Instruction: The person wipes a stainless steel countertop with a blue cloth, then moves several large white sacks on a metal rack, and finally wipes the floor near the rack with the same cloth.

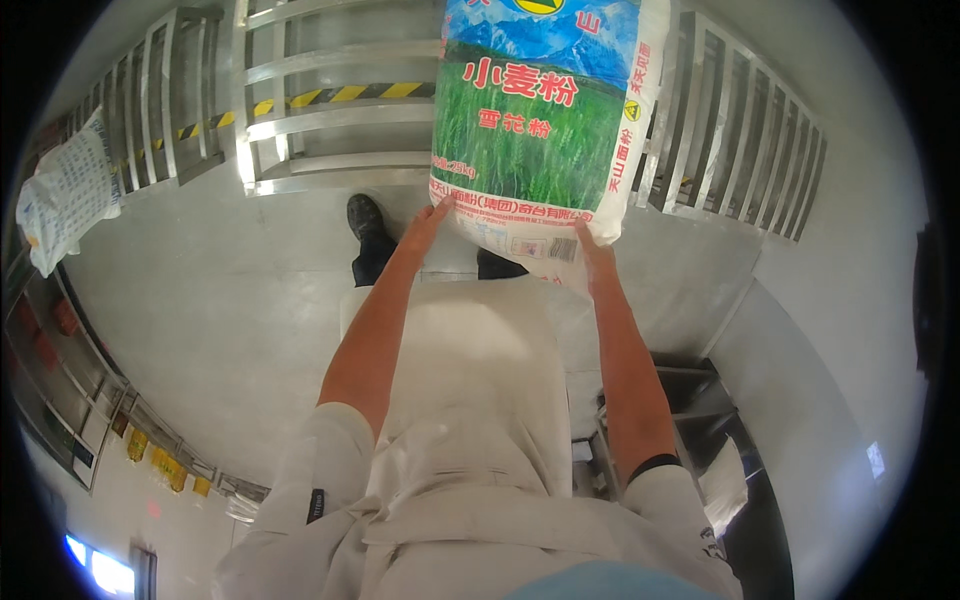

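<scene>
A large printed flour sack (532,142) hangs upright before me, its front showing a green wheat field and blue mountains. My left hand (430,222) grips its lower left corner, thumb on the printed front. At the lower right corner, my right hand (596,251) grips the white side of the bag. Most of the fingers of both hands are hidden behind the sack. The top of the sack runs out of view.
Slatted metal racks (341,112) stand behind the sack, and another slatted rack (739,120) is at right. A white sack (71,195) rests at far left. Low metal shelving (697,390) stands by my right side. My shoe (365,217) is on the grey floor (225,300).
</scene>
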`<action>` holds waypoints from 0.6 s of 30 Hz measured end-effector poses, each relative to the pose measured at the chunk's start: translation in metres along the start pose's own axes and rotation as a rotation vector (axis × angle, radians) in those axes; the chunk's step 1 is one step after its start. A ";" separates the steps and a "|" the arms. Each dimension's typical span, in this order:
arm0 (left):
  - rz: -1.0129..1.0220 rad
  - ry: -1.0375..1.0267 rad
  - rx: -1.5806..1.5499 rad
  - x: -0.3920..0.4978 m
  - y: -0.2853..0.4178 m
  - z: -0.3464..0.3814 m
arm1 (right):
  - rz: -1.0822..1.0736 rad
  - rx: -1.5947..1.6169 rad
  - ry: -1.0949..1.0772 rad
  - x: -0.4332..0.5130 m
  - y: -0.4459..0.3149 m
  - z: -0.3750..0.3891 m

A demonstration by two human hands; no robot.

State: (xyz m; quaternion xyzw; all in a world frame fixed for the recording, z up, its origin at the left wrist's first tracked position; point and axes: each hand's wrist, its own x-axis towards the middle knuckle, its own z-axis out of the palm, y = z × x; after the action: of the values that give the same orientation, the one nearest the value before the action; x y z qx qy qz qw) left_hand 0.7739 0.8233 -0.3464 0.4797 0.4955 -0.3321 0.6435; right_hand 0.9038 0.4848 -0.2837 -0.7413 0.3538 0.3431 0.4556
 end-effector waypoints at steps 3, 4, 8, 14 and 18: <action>0.183 -0.023 -0.107 0.019 -0.006 0.008 | -0.081 0.093 -0.077 -0.008 -0.002 0.002; 0.214 -0.045 -0.126 0.024 -0.007 0.008 | -0.065 0.088 -0.040 -0.010 -0.004 0.005; 0.310 -0.055 -0.177 0.034 -0.007 0.008 | 0.017 0.132 -0.008 -0.013 -0.005 0.009; 0.272 0.177 -0.054 0.017 -0.014 0.014 | 0.127 -0.037 0.027 -0.035 -0.015 -0.022; 0.193 0.156 -0.168 -0.015 -0.029 0.023 | -0.117 -0.254 -0.051 -0.115 -0.087 -0.036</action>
State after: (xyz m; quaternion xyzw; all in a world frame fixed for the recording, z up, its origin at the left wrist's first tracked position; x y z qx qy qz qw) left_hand 0.7508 0.7910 -0.3396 0.4939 0.5216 -0.1876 0.6699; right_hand 0.9241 0.5050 -0.1384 -0.8035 0.2521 0.3767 0.3859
